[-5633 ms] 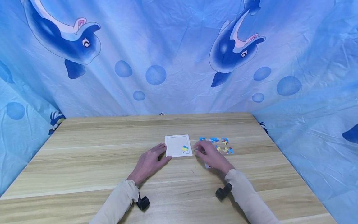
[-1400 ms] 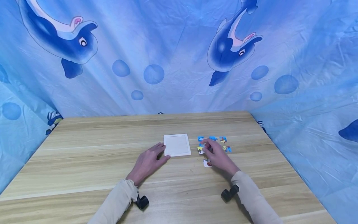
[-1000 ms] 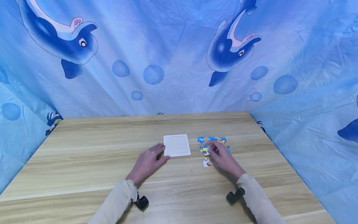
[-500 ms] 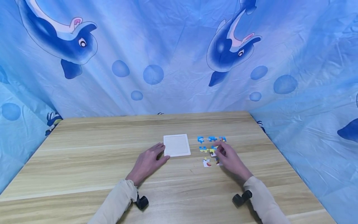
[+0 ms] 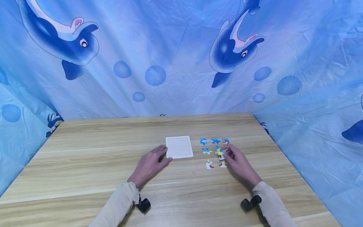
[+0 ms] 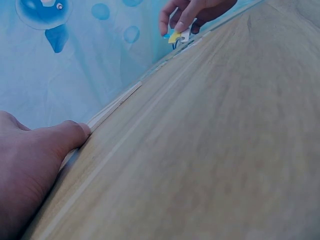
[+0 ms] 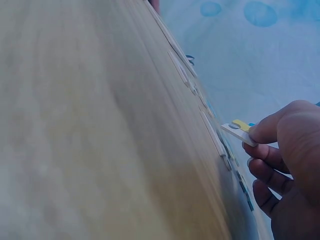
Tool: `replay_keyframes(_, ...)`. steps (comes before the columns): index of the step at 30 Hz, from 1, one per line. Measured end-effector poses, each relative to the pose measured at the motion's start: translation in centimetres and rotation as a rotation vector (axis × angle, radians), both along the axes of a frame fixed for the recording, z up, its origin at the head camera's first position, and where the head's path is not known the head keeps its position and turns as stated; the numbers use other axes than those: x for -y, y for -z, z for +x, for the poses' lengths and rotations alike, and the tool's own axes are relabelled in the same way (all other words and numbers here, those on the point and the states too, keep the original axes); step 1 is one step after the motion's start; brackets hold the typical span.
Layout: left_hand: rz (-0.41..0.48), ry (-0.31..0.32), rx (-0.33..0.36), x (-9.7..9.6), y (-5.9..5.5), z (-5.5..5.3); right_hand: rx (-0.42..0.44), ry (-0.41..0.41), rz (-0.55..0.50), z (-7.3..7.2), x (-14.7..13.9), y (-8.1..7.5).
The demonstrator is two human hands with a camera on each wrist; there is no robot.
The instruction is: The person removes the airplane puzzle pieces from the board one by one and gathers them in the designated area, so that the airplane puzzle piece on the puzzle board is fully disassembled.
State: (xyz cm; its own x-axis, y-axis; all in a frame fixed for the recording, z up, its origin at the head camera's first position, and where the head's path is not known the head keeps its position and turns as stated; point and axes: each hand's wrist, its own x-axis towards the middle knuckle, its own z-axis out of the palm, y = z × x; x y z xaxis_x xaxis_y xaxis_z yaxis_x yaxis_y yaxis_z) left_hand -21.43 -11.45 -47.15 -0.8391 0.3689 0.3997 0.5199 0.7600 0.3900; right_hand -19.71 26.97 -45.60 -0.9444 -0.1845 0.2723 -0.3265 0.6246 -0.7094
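My right hand (image 5: 240, 164) pinches a jigsaw piece (image 5: 220, 152) between thumb and fingers, a little above the table. That piece is blue, yellow and white; the right wrist view shows it tilted at the fingertips. Beside the piece lie several others: blue ones (image 5: 215, 141) in the far row, a blue and yellow one (image 5: 206, 151), and white and red ones (image 5: 210, 164) nearer me. The hand hides part of the group. My left hand (image 5: 150, 164) rests against the left edge of a square white puzzle tray (image 5: 179, 147), its thumb by the near corner. The tray bears no pieces.
The wooden table (image 5: 85, 170) spreads out on all sides of the tray and pieces. A blue dolphin-printed curtain (image 5: 175, 37) hangs behind it and at both sides. Each wrist carries a small black camera (image 5: 144, 205).
A blue and yellow piece lay in the tray's near right corner earlier; none lies there now. Over the last second my right hand has moved rightward with its piece. My left hand stays put.
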Motion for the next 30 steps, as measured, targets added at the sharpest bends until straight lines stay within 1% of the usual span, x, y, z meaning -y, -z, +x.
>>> replay_keyframes(5, 0.004, 0.0, 0.013, 0.1, -0.1, 0.1, 0.012, 0.021, 0.015, 0.3, -0.6, 0.0)
replay_keyframes(14, -0.005, 0.003, 0.001, 0.1, 0.0, 0.0, -0.027, 0.032, 0.026, 0.6, -1.8, 0.2)
replay_keyframes(30, -0.007, -0.003, 0.013, 0.1, -0.1, 0.1, 0.015, 0.099, 0.039, 1.3, -2.8, 0.1)
